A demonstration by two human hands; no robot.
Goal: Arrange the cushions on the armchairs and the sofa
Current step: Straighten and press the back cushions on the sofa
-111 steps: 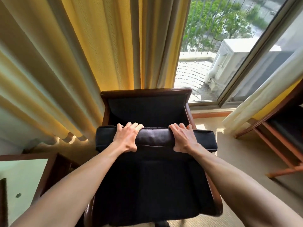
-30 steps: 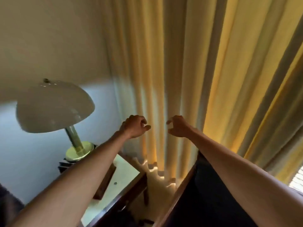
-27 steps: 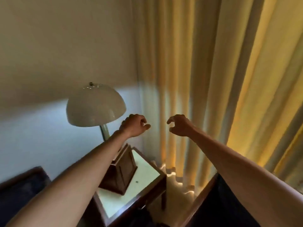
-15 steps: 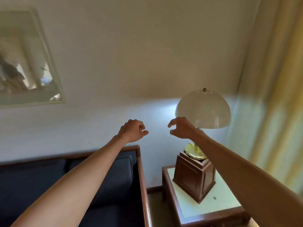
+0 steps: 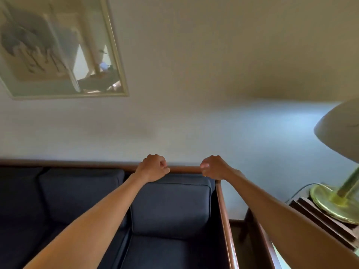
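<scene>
Artwork in a pale slim frame (image 5: 64,47) hangs tilted in view on the plain off-white wall (image 5: 194,74) at upper left, its glass carrying blurred reflections. Below it stands a dark navy fabric sofa with a reddish-brown wooden frame (image 5: 226,220), its top rail running along the wall. At far left only the edge of one navy back cushion (image 5: 17,193) shows; beside it a second navy back cushion (image 5: 81,191) stands upright against the rail, and a third navy back cushion (image 5: 171,206) fills the right end, upright, seated against the wooden side arm, with a navy seat cushion (image 5: 171,253) beneath it. Left hand (image 5: 153,168) is held in front of the top rail over the upper left corner of the third cushion, fingers curled into a loose fist, with nothing visibly grasped; whether it touches rail or cushion cannot be told. Right hand (image 5: 215,167) is held near the sofa's rear right corner, fingers curled inward and thumb close to fingertips, likewise with nothing seen in it; contact with the frame cannot be confirmed. Both bare forearms extend from the lower edge of view. Right of the sofa, a dark wooden side table (image 5: 258,239) carries a stepped dark wood block (image 5: 320,220), on which rests a brass-based lamp with a pale dome shade (image 5: 342,131), a cord trailing from its base.
</scene>
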